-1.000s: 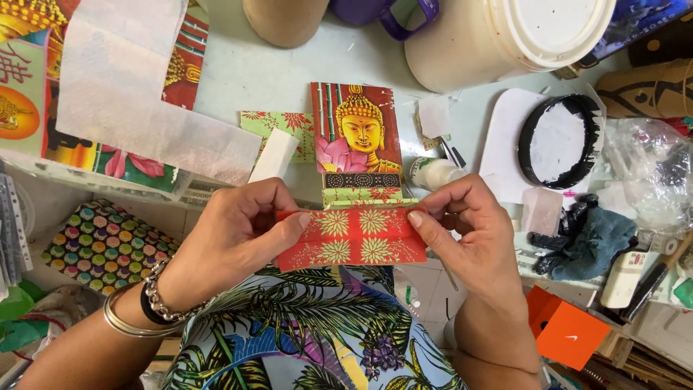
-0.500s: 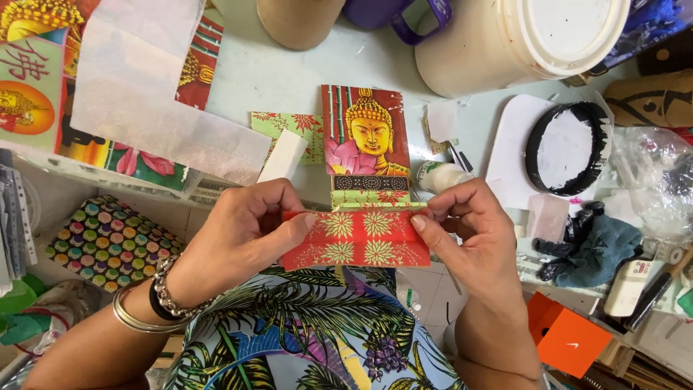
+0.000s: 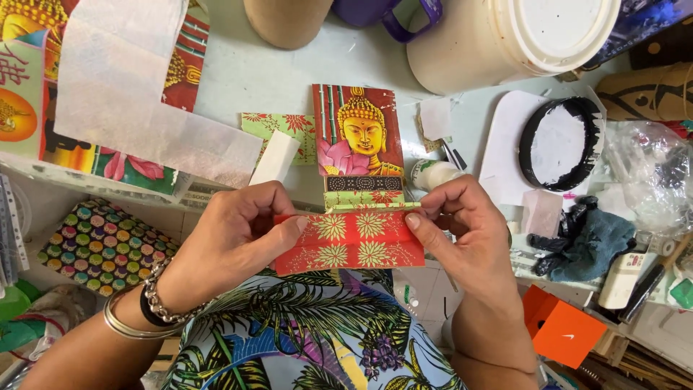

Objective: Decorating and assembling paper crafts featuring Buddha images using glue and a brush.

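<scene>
- Pinching the left edge of the red patterned paper (image 3: 350,242), your left hand (image 3: 234,242) has its thumb on top.
- The paper sits above your lap, at the table (image 3: 238,72) edge.
- Your right hand (image 3: 469,231) grips its right edge.

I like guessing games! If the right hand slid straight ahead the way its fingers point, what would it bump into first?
Probably the left hand: the right hand points leftward across the red patterned folded paper both are pinching, though depth is hard to judge.
</scene>
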